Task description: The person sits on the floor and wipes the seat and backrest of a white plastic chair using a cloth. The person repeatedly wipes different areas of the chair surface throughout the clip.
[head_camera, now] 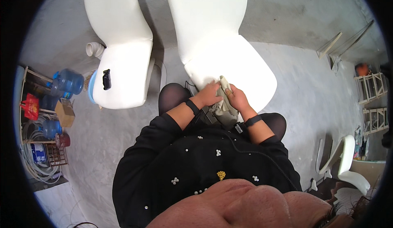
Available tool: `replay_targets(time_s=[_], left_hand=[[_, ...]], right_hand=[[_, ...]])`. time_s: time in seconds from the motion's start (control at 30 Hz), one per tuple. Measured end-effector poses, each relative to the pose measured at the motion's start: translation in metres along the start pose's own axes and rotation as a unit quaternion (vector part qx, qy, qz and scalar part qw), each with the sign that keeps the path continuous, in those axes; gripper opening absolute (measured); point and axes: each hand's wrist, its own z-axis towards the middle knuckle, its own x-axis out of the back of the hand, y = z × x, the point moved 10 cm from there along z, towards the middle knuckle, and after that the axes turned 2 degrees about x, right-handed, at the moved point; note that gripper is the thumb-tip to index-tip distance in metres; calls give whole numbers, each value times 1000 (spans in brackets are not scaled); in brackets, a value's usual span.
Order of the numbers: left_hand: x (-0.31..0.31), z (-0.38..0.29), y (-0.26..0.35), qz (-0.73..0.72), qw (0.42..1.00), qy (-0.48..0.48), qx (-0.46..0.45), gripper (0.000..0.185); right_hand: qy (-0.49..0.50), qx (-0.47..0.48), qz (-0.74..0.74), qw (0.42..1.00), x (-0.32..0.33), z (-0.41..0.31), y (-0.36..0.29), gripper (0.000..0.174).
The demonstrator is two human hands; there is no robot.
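Both hands are together over my lap, at the front edge of a white padded chair (227, 59). My right hand (238, 99) grips a pale greenish-beige cloth (226, 105), with its thumb pressed on a folded upper end. On the other side of the cloth is my left hand (210, 95), its fingers against the fabric; whether they grip it is hard to see. The cloth's lower part hangs down between my knees. A grey patterned patch shows on it below my left hand.
A second white chair (126, 74) stands to the left, with a black object (106, 79) on its seat. White pipe fittings (95, 50) are behind it. Far left, a shelf area holds blue water bottles (72, 80), a cardboard box (64, 112) and coiled hose (36, 166). Another white chair (347, 157) is at right.
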Motion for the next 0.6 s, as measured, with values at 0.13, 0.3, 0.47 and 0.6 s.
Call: replay_targets(time_s=[0.13,0.3,0.47,0.6], left_hand=[[18,-9,3,-366,929,32,-35,101],[38,-9,-1,-386,921,33,-27,77],[124,-21,-13,-409,901,139,51,50],[260,-41,10,-419,843,338,-13,51]], right_hand=[[-2,-38,473,880,-11,12,-1,35],[-9,-34,504,863,-6,15,8,33],[68,-37,311,947,32,6,69,30],[117,-71,123,983,43,-5,115,29]])
